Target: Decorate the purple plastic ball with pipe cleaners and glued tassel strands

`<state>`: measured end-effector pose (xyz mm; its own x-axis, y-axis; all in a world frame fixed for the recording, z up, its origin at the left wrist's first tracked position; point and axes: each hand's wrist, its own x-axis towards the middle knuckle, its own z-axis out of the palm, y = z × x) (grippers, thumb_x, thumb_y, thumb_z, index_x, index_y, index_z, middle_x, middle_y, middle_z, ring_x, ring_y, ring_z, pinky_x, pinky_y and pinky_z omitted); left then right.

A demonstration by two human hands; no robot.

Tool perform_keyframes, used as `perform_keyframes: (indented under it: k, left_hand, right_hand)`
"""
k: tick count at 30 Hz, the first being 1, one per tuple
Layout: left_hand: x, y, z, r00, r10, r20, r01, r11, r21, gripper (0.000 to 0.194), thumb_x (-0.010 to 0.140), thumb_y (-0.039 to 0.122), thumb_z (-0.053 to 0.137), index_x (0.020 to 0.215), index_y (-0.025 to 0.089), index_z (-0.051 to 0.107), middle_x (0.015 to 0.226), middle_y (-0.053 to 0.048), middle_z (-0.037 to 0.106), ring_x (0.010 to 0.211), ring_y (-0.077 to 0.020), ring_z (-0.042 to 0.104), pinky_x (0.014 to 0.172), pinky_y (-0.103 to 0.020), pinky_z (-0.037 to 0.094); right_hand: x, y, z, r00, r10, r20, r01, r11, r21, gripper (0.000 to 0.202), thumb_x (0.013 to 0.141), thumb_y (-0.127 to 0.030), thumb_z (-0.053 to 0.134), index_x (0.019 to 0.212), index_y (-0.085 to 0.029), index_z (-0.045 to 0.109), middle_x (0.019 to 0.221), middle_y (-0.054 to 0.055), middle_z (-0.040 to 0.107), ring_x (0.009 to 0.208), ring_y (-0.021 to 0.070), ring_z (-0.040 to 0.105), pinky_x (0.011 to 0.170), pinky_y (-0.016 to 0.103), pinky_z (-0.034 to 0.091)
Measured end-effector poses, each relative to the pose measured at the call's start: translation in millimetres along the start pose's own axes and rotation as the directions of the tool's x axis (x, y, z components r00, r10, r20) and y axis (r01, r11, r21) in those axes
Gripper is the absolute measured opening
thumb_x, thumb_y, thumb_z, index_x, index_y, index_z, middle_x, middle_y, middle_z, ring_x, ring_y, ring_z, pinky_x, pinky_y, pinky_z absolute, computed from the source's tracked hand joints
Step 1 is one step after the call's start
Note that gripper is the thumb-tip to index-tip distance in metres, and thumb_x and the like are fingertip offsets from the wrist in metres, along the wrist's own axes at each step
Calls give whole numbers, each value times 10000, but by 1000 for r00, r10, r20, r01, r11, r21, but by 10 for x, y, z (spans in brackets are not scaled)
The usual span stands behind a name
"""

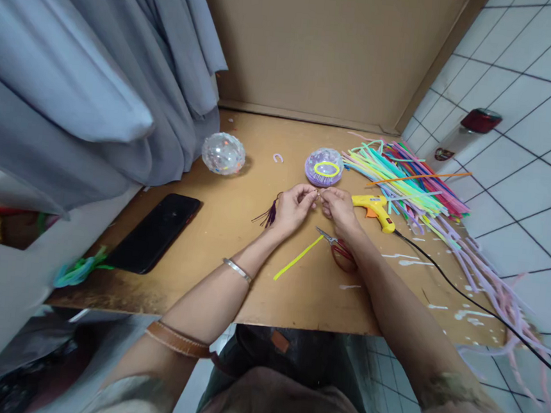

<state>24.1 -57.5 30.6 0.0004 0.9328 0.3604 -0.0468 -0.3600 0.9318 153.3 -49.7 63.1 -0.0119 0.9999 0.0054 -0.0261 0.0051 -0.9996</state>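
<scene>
My left hand (294,209) and my right hand (337,207) meet over the middle of the table, fingertips pinched together on something too small to make out. A dark purple tassel (269,213) hangs out beside my left hand. Just beyond the fingers sits a purple-rimmed clear ball (319,161) with a yellow oval ring (327,169) on it. Red-handled scissors (340,252) lie partly under my right forearm, their tips near a yellow pipe cleaner strip (298,258). The yellow glue gun (375,212) rests right of my right hand.
A clear ball (223,154) and a small pale curved piece (278,158) lie farther back. Left is a black phone (155,233); right, a pile of coloured pipe cleaners (413,180), a cord (465,294) and a red-capped bottle (462,136). A grey curtain (170,81) hangs left.
</scene>
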Motion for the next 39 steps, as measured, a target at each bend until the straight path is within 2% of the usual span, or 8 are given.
perform_keyframes:
  k: [6,13,19,23,27,32,39]
  left_hand:
    - [9,-4,21,999,-37,17,37,999,-19,162,858,317,679,809,165,649,711,4,692,617,-102,617,652,-216,483]
    - [-7,53,28,995,-91,44,93,994,-59,127,857,241,688,768,158,655,654,23,658,591,-89,597,645,-210,467]
    - [24,44,33,987,-154,40,158,970,-186,216,839,305,761,752,153,635,630,28,641,563,-71,569,620,-198,452]
    - [61,7,30,978,-210,-3,200,936,-288,253,803,328,807,782,150,629,684,14,674,552,-64,567,590,-198,446]
    - [85,9,17,969,-245,-35,214,902,-375,299,770,352,841,760,150,620,669,14,673,545,-58,566,581,-188,452]
    - [98,88,5,937,-338,-88,257,836,-485,285,765,302,849,730,146,613,659,21,665,540,-46,569,557,-167,444]
    - [86,161,17,912,-406,-53,318,784,-532,286,754,303,863,764,147,623,678,26,678,555,-40,582,581,-162,464]
  right_hand:
    - [-2,-11,-12,999,-16,33,15,999,31,253,703,-235,661,533,-200,478,446,-85,398,399,32,267,413,202,189]
    - [-4,-11,-13,998,-24,62,20,998,59,281,693,-277,702,533,-197,485,457,-80,405,390,26,291,404,191,187]
    - [21,9,-48,999,-42,35,40,998,42,372,798,-458,707,587,-201,541,454,-74,392,407,52,332,403,193,247]
    - [45,23,-73,998,-66,7,65,995,80,252,716,-388,780,710,-202,610,553,-61,518,470,62,440,428,187,304]
    - [57,49,-83,995,-93,40,87,987,136,251,632,-327,819,785,-197,669,634,-49,604,528,65,503,495,192,383]
    - [58,83,-65,996,-89,-10,89,988,129,268,576,-338,819,756,-194,682,648,-39,624,539,71,505,503,209,385]
    - [19,64,-24,989,-144,-27,145,988,52,294,565,-399,817,743,-200,695,628,-34,627,540,79,466,513,233,386]
